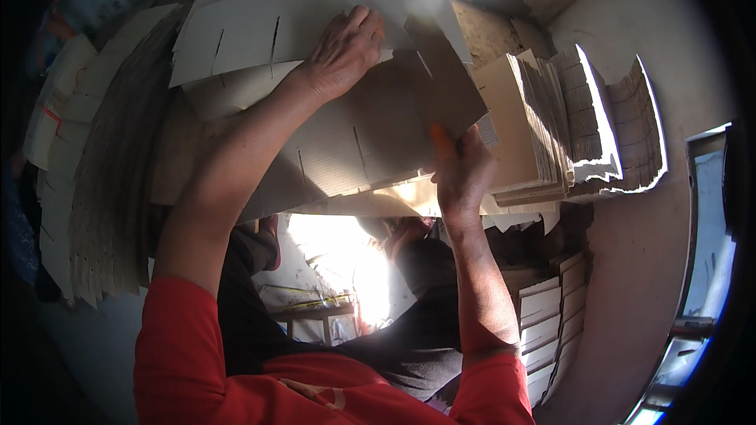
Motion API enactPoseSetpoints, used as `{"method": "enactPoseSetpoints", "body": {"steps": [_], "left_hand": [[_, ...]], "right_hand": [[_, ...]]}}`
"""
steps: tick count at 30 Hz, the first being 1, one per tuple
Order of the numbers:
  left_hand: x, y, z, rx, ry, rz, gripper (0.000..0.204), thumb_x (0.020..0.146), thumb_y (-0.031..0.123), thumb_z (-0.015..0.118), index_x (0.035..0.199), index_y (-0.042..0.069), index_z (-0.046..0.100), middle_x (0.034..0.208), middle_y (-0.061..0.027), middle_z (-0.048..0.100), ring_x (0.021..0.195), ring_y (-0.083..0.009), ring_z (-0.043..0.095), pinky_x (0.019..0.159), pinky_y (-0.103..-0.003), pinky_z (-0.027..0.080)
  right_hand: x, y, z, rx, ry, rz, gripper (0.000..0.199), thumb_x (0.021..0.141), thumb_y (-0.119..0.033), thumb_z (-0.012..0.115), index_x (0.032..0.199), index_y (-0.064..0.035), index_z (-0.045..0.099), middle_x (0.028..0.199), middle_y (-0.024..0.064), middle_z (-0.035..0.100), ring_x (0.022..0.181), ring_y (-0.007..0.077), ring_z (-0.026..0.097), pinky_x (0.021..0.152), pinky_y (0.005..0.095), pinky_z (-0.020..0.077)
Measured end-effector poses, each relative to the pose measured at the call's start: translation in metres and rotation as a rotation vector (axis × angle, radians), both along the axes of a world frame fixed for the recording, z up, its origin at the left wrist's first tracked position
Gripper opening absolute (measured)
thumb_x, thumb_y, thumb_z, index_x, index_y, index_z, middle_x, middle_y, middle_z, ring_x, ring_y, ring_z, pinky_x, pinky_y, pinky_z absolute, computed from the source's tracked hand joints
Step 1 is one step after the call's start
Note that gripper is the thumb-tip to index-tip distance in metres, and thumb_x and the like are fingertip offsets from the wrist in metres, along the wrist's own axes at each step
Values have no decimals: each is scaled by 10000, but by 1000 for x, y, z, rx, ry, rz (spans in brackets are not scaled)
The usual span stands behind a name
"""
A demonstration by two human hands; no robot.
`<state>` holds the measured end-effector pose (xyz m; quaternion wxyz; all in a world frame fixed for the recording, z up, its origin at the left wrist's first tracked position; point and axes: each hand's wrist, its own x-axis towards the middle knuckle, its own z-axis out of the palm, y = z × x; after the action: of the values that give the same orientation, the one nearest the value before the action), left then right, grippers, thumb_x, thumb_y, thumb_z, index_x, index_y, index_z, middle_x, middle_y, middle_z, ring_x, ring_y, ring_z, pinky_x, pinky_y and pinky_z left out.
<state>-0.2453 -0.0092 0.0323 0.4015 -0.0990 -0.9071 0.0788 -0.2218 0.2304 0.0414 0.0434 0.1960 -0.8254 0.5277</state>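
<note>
Stacks [543, 130] flank the cardboard [447, 83] in the right hand [466, 173].

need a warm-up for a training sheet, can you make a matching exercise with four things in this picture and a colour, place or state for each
1. Left hand
2. Right hand
3. Shirt
4. Curved cardboard

A. Red
B. At the far right of the stacked sheets, with brightly lit edges
C. At the lower edge of a brown cardboard piece, thumb on its face
D. Higher in the picture than the other hand, beside pale slotted cardboard

Pairs: 1-D, 2-C, 3-A, 4-B
</note>
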Motion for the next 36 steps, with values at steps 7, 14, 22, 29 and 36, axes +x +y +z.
{"method": "enactPoseSetpoints", "body": {"steps": [7,14,22,29,36], "left_hand": [[35,37,14,33,-63,-71,176,658,2,582,829,-35,606,923,-95,507,877,-216,503,706,-313,486],[98,91,48,122,-230,-111,198,685,17,588,865,-61,615,872,-111,526,869,-223,512,694,-338,485],[121,52,98,357,-239,-4,184,751,45,660,914,-15,599,939,-112,645,890,-287,558,767,-371,474],[157,14,104,451,-337,184,353,772,95,700,1086,-40,608,1021,-149,646,982,-300,557,842,-367,466],[178,8,66,564,-574,216,600,812,203,701,1314,-26,464,1298,-164,518,1237,-313,451,1036,-380,387]], "right_hand": [[3,-6,-4,-22,95,50,679,866,26,606,1444,-61,261,743,107,631,600,98,545,542,262,477],[9,-2,1,293,462,58,821,829,71,532,1506,-75,91,720,161,621,558,255,605,535,336,493],[11,-31,103,751,541,114,553,779,59,470,1330,39,423,735,241,624,751,425,637,681,489,502],[-66,-74,97,991,175,365,262,870,-93,518,1101,10,587,878,202,638,698,353,653,586,450,517],[-88,-49,29,462,183,280,395,859,-65,632,1245,-15,560,874,161,663,604,228,659,521,371,517]]}}
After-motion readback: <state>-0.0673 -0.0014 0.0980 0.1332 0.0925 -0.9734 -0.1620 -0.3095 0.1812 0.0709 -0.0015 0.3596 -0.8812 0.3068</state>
